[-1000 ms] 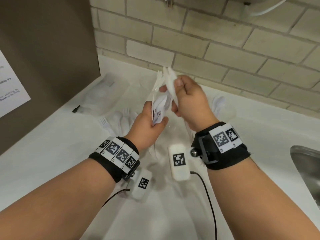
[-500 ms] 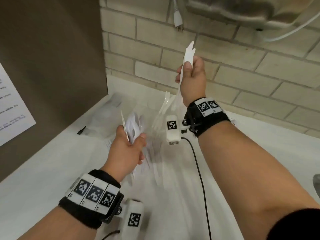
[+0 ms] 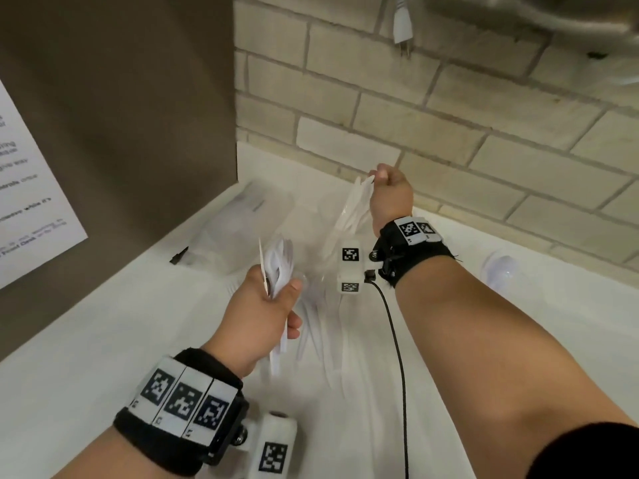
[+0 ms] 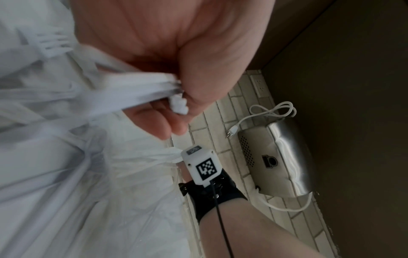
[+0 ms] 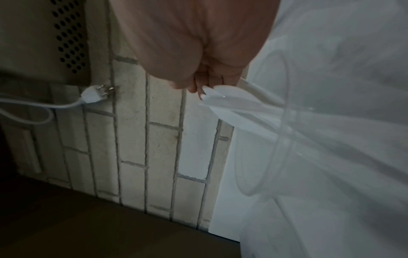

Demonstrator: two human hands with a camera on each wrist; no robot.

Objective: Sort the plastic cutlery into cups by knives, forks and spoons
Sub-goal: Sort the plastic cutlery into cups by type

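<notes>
My left hand (image 3: 280, 295) grips a bundle of white plastic cutlery (image 3: 276, 264) upright above the counter; the left wrist view shows its fingers (image 4: 167, 122) curled round the handles (image 4: 137, 92). Farther back, my right hand (image 3: 377, 176) pinches the top ends of a few white pieces (image 3: 352, 209) that slant down to the left. In the right wrist view these pieces (image 5: 232, 103) pass inside the rim of a clear cup (image 5: 284, 122). I cannot tell which kind they are. More white cutlery (image 3: 318, 337) lies loose on the counter between my arms, with fork tines (image 4: 53, 43) visible.
A brown partition (image 3: 121, 115) with a paper sign stands on the left and a brick wall (image 3: 449, 133) behind. A metal dispenser (image 3: 536, 12) with a hanging white plug (image 3: 403, 25) is overhead. A clear bag (image 3: 238, 219) lies back left, another clear cup (image 3: 501, 269) at right.
My right hand pulled a few pieces out of the bundle, lifted them high, then came down toward the counter. The left hand moved back toward me and still holds the bundle.
</notes>
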